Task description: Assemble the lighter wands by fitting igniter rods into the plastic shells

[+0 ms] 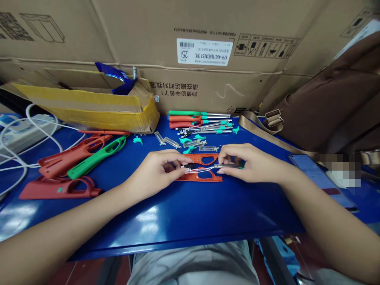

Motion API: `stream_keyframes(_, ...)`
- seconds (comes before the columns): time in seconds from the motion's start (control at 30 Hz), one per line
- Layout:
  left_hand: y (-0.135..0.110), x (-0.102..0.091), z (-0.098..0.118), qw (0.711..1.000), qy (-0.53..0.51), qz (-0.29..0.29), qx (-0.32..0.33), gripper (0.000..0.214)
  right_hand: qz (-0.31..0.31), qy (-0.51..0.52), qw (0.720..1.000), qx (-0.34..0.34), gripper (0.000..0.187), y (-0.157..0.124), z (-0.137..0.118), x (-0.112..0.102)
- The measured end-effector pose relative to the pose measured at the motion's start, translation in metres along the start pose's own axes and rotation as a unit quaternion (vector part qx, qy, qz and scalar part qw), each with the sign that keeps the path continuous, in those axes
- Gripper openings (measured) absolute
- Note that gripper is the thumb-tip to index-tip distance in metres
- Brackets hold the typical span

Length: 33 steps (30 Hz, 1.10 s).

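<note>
My left hand (pixel 158 168) pinches a black igniter (pixel 194 166) with thin white wires (pixel 204 170) running to the right. In my right hand (pixel 252 160), closed fingers grip a metal lighter tube (pixel 223 166); its far end is partly hidden by them. The igniter and tube lie nearly in line, though their exact joint is unclear. Just beneath them, two orange lighter shell halves (pixel 204 180) rest on the blue table, partly covered by my left fingers. Beyond my hands lie several clear fuel tanks (pixel 171 142) and teal triggers (pixel 190 149).
Finished-looking lighters and metal tubes (pixel 218 116) lie at the back. Red and green shells (pixel 86 162) are piled left, near white cables (pixel 28 114). A yellow-taped box (pixel 118 109) stands behind them. To the right are a phone (pixel 320 178), a strap (pixel 261 132) and a brown bag (pixel 326 95).
</note>
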<state>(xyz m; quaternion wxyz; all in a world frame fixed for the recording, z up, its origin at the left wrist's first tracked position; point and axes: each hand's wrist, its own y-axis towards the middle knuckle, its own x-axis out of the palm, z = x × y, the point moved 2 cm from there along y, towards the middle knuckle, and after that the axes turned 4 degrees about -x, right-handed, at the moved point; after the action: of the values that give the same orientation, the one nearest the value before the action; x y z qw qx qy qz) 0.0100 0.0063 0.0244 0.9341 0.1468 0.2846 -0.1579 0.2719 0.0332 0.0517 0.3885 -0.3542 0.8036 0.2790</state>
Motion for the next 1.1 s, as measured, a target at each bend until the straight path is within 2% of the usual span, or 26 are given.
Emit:
stream_keyframes(0.23, -0.0042, 0.0022, -0.0011, 0.993, 0.09, -0.019, 0.078, 0.02, -0.096, 0.003, 0.994, 0.049, 0.02, -0.0014, 0.0019, 0.0023)
stream_keyframes(0.37, -0.0055, 0.0059, -0.0012, 0.99, 0.106, -0.029, 0.093, 0.02, -0.121, 0.004, 0.99, 0.066, 0.02, -0.0021, 0.0037, 0.0041)
stream_keyframes(0.87, -0.0056, 0.0082, -0.0017, 0.987, 0.12, -0.036, 0.097, 0.021, -0.119, -0.003, 0.992, 0.04, 0.011, -0.0035, 0.0039, 0.0032)
stream_keyframes(1.1, -0.0055, 0.0051, 0.0035, 0.987, 0.122, -0.014, 0.105, 0.02, -0.109, -0.012, 0.994, 0.028, 0.019, -0.003, 0.0, 0.0019)
